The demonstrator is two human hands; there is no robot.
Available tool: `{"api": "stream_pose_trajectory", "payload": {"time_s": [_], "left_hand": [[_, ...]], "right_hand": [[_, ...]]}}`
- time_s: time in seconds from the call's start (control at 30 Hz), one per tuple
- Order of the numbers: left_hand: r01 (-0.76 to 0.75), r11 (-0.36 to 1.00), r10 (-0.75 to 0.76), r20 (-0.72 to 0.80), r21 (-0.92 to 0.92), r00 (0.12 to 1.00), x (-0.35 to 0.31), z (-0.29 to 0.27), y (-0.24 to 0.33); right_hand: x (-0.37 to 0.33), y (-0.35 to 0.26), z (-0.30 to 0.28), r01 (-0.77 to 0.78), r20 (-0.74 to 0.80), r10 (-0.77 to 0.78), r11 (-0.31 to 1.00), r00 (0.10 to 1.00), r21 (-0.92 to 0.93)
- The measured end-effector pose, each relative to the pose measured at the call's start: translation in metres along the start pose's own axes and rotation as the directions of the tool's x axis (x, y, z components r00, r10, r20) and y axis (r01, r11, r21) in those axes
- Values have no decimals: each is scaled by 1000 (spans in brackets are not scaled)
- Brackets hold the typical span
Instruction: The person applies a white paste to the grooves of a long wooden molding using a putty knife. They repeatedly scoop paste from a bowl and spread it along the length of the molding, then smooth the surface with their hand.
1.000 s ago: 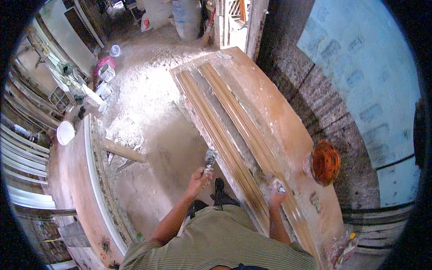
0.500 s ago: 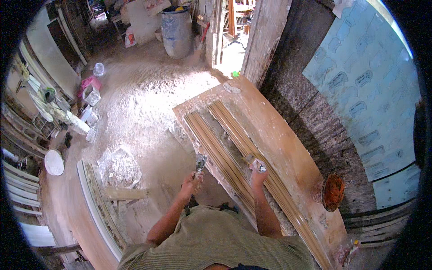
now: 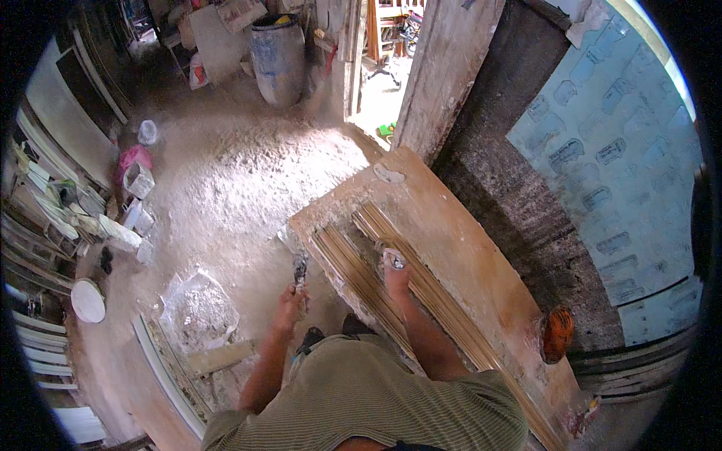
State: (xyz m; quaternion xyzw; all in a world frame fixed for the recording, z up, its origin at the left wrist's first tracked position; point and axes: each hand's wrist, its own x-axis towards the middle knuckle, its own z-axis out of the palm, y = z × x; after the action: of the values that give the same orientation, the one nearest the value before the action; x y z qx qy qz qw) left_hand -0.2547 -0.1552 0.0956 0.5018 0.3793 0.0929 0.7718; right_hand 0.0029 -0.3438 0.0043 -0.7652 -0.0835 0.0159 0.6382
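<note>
While the left grip [image 3: 292,304] is closed round a dark tool [image 3: 301,264] beyond the surface [image 3: 451,233], the right grip [image 3: 397,276] is curled round a whitish object [image 3: 395,259], partly hidden, at the right strip [image 3: 451,316]; contact cannot be told. The left strip [image 3: 352,269] lies between both grips. An orange bowl [image 3: 558,334] sits well right of the right grip.

Two strips [image 3: 459,328] lengthwise on the table [image 3: 455,225], barrel [image 3: 278,66] beyond, doorway [image 3: 380,94] right of the barrel
</note>
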Motion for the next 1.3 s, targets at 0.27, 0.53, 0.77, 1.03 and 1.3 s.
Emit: {"api": "stream_pose_trajectory", "payload": {"time_s": [0.27, 0.53, 0.77, 1.03, 1.3], "left_hand": [[20, 997, -25, 65, 75, 998, 5, 39, 10], [107, 990, -125, 237, 90, 963, 52, 60, 34], [49, 997, -61, 189, 65, 980, 98, 39, 44], [41, 999, -41, -4, 34, 999, 103, 6, 61], [69, 998, -69, -40, -4, 997, 100, 20, 64]], "right_hand": [[37, -25, 58, -134, -30, 132, 989, 991, -62], [17, 8, 29, -286, -87, 290, 957, 953, 55], [-3, -69, 15, -221, -122, 261, 938, 958, 268], [45, -76, 86, -33, -9, 32, 993, 999, -114], [67, -104, 137, 24, 290, 9, 993, 957, -112]]}}
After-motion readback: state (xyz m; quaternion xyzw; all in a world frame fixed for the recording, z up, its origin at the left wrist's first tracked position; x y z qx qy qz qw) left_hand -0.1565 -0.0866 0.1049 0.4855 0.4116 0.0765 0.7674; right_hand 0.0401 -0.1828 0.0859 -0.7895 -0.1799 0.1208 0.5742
